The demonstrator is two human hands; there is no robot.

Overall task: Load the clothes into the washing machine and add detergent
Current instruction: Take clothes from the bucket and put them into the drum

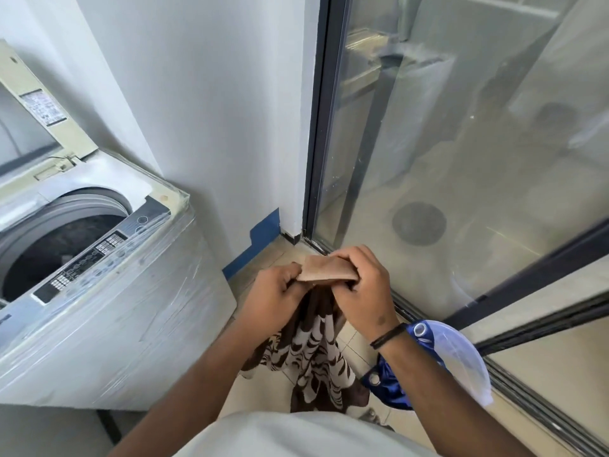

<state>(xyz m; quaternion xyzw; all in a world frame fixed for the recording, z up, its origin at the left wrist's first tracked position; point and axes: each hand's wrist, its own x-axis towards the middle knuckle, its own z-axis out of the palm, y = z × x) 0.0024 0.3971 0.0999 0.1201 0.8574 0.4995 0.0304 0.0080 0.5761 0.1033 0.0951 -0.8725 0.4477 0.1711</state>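
Brown-and-white patterned fabric garment (318, 351): held up at centre, near, above the tiled floor (263, 387); its tan folded top edge is pinched by left hand (275, 296) and right hand (364, 288), fingers curled round it. White top-loading washing machine (108, 291): at left, lid raised, drum exposed. Blue bag with clear plastic (428, 361): at right, near, beside the glass sliding door (461, 143).

Black cord bracelet (387, 336) on right wrist; white shirt (296, 437) (arms bare).
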